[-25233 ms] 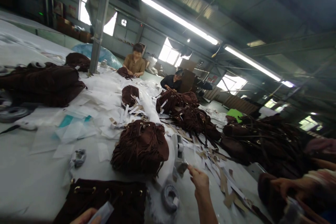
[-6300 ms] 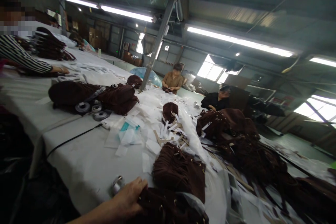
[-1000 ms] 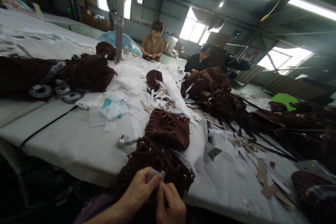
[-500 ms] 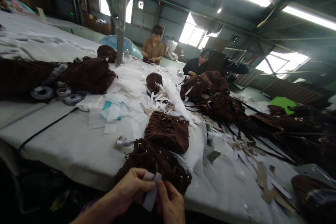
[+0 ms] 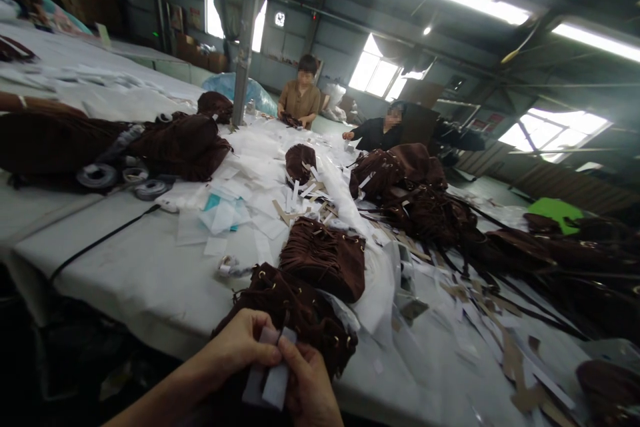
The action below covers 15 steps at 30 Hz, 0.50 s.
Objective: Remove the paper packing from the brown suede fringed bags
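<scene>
Low in the view, my left hand (image 5: 244, 345) pinches a pale grey-white strip (image 5: 277, 383) between thumb and fingers. My right hand (image 5: 311, 380) grips the same strip from the other side, thumb tip close to the left thumb. A second pale piece (image 5: 253, 383) hangs beside it under the left fingers. Just beyond the hands lies a dark brown drawstring bag (image 5: 300, 303) with gold eyelets; the strip is at its near edge. Whether the strip is wrapped round the bag's cord cannot be made out. Behind it rests a brown fringed bag (image 5: 325, 257).
More brown bags (image 5: 400, 177) are piled at right, others (image 5: 180, 147) at left near tape rolls (image 5: 97, 175). Paper strips (image 5: 300, 197) and clear plastic litter the white table (image 5: 125, 267). Two people (image 5: 300, 97) are across the table. A metal post (image 5: 247, 40) rises behind.
Both hands have shifted slightly left and down. The second pale piece now shows more beside the strip. Across the table, the person in black has raised a hand.
</scene>
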{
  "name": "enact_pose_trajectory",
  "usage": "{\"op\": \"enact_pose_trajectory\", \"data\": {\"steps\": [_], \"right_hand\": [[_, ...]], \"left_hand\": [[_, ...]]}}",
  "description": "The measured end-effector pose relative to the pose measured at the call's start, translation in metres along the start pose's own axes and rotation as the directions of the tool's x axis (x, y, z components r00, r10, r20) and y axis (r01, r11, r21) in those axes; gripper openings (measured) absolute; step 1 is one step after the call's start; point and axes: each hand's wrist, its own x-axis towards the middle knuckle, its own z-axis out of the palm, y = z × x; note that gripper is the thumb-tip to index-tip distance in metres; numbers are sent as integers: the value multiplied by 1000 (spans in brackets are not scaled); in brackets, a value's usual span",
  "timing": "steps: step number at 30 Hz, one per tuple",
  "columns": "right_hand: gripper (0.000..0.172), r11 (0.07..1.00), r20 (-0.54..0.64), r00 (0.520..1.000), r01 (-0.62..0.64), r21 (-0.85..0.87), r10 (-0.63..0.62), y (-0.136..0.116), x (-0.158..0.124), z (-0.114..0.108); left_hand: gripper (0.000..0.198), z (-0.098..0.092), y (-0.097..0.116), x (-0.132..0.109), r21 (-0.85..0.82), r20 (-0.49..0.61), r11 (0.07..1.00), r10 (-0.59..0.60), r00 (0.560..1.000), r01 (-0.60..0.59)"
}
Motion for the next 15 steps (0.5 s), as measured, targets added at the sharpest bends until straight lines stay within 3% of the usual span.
{"op": "enact_pose_trajectory", "data": {"steps": [3,5,11,15], "right_hand": [[40,995,-8,995,97,13,-96,10,9,3],[38,984,-52,983,178,-22,-179,14,14,4],[53,962,-188,948,230,-150,-256,16,20,8],[56,946,-210,938,227,-231,-277,17,21,9]], "left_hand": [[23,-3,6,-2,202,-41,977,71,997,-61],[20,-1,8,-6,244,-94,965,127,987,-101],[43,12,-12,-18,-51,-141,987,141,980,-150],[55,17,-31,-21,-42,-166,991,120,979,-129]]}}
